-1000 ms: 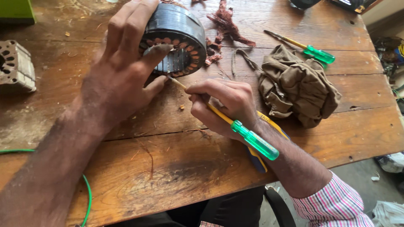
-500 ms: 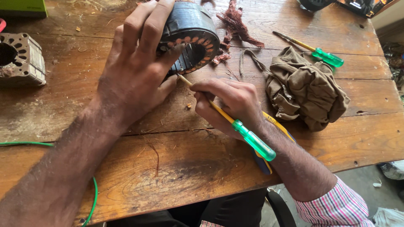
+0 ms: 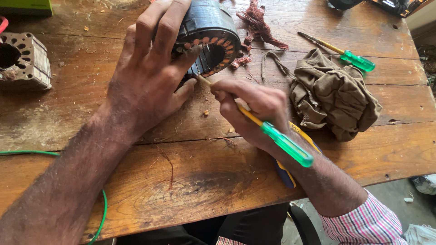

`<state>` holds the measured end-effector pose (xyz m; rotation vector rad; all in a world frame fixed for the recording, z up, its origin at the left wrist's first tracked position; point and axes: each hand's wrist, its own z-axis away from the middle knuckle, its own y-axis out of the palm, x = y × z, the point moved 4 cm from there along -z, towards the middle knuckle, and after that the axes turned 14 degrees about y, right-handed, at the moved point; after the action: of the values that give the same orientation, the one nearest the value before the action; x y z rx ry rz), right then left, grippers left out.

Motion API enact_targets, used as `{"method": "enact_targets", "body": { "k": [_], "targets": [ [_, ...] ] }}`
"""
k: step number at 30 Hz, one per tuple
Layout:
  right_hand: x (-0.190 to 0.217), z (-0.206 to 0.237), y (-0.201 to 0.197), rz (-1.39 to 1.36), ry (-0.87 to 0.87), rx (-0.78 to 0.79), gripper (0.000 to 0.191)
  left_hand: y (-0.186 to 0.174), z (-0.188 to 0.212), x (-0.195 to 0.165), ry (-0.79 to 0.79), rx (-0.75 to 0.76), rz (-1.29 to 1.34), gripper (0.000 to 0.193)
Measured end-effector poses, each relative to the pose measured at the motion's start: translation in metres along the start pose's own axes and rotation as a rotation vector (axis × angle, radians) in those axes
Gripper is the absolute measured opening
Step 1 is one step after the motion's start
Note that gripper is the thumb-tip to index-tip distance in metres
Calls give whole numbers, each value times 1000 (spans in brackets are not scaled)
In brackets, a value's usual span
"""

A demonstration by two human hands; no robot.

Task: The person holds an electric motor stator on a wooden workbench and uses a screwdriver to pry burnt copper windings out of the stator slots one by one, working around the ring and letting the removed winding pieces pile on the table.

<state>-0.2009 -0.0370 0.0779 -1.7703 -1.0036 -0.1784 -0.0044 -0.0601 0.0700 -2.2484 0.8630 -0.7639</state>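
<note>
At the far left of the frame a second, bare stator core (image 3: 22,61) stands on the wooden workbench (image 3: 195,177), and a green wire (image 3: 54,156) runs along the lower left edge. The left hand (image 3: 150,77) lies over the round motor stator (image 3: 210,38) in the upper middle, the fingers closed around its dark outer shell and the thumb pressed on the face with the copper windings. Compared with one second ago, the stator sits higher in the frame and its open face is turned more toward the camera, so the slots are easier to reach. The right hand (image 3: 254,111) is clamped on a green-handled screwdriver (image 3: 268,131), held like a pen; its tip now touches the lower rim of the windings. Under the right wrist a blue and yellow tool handle (image 3: 284,170) shows partly. Pulled-out copper wire (image 3: 256,22) lies behind the stator. At the right, a crumpled brown cloth (image 3: 336,97) rests beside a second green screwdriver (image 3: 349,55).
</note>
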Motion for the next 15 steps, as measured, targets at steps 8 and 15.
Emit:
{"method": "enact_targets", "body": {
  "k": [8, 15],
  "targets": [
    [5, -1, -2, -44, 88, 112, 21, -5, -3, 0, -14, 24, 31, 64],
    [5, -1, 1, -24, 143, 112, 20, -2, 0, 0, 0, -2, -1, 57]
  ]
}}
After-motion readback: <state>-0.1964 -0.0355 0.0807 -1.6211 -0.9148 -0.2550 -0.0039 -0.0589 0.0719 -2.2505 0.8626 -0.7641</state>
